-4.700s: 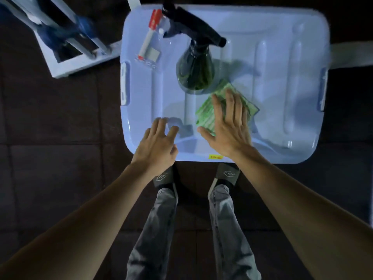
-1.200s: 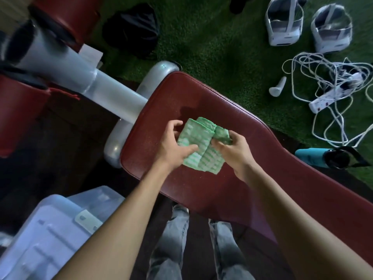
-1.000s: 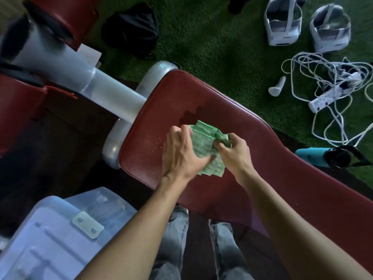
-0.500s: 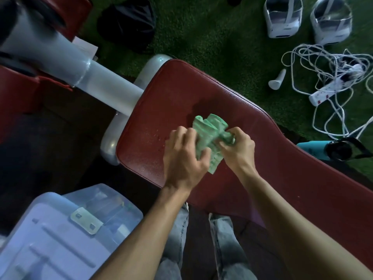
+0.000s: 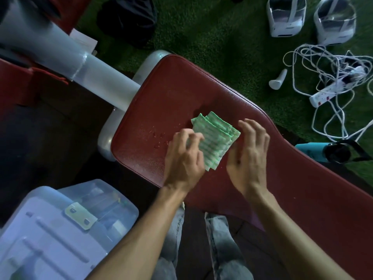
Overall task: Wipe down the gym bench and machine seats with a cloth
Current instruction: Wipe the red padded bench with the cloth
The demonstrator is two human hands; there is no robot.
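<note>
1. The green striped cloth lies folded flat on the red bench, right between the two hands.
2. The left hand has its fingers curled loosely over the cloth's left edge, touching it. Can't tell if it's actually pinching it.
3. The right hand is spread open just beside the cloth's right edge, holding nothing, palm turned toward the cloth.
4. Edges: the bench's rounded end sits past the left fingers, and its far edge runs close beyond the fingertips. Lots of bare red pad stretches off to the right of the right hand.
5. Small water droplets speckle the pad just left of the left fingers.
6. Past the bench's end there's a white frame tube. A clear plastic storage bin sits low by the left forearm.
7. The floor beyond is green turf with two white headsets, a tangle of white cable and a power strip, and a teal bottle by the bench's far edge.
</note>
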